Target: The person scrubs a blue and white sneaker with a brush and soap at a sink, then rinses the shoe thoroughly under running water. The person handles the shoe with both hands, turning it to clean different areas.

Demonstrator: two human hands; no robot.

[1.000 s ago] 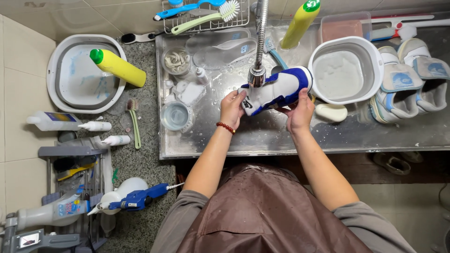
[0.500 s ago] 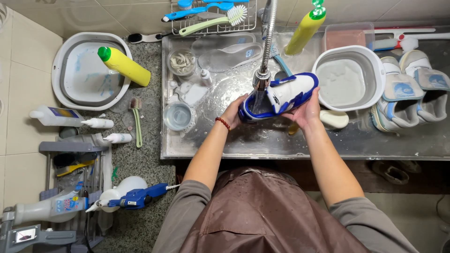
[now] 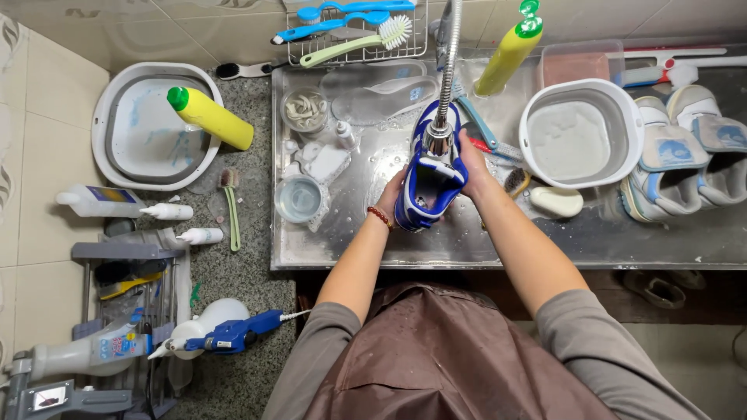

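Left hand (image 3: pixel 391 196) and right hand (image 3: pixel 475 165) gripping blue shoe (image 3: pixel 426 180), forearms angled inward, under faucet (image 3: pixel 440 134)

Home wash corner, or shoe-cleaning station. Steel sink (image 3: pixel 498 241) under a tap (image 3: pixel 445 93), tiled wall (image 3: pixel 47 85), basins (image 3: pixel 580 132), brushes (image 3: pixel 342 43), detergent bottles (image 3: pixel 208 117), wet sneakers (image 3: pixel 685 167).

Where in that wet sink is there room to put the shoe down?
Bare steel runs along the sink's front edge, below the blue-and-white shoe and the soap bar. The back is crowded: insoles, white basin, and pale shoes at right.
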